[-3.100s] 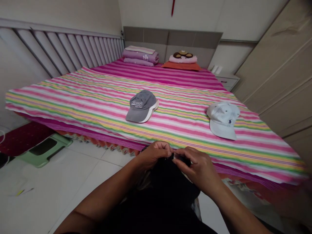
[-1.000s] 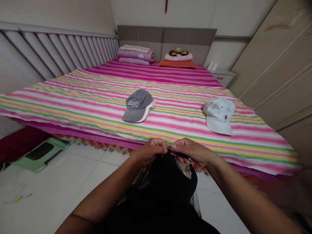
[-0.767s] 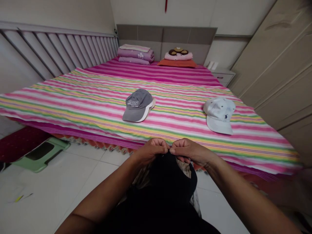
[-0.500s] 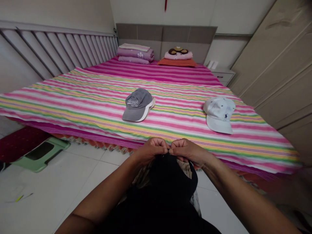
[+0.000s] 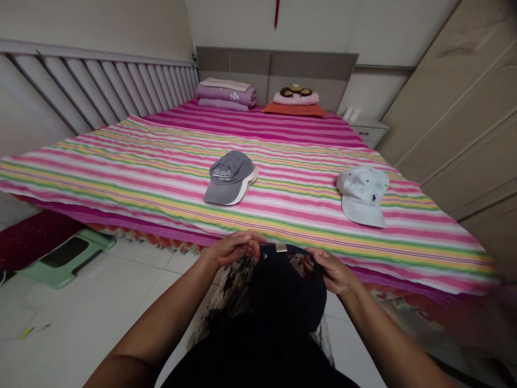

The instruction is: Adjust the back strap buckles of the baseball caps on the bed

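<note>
I hold a black cap in front of me, just short of the bed's near edge. My left hand is closed on its left rim. At the right rim my right hand grips the cap as well. Between the hands the cap's back strap shows a small metal buckle. Further off, a grey cap lies near the middle of the striped bed, and a white cap lies to its right.
Folded purple bedding and a pink-and-orange pillow stack sit at the headboard. A green plastic stool stands on the tiled floor at left. Wardrobe doors line the right side; a nightstand is behind.
My hands, pinched together at the strap before, have drawn apart to the cap's two sides, and the metal buckle now shows between them. The view has tipped down slightly.
</note>
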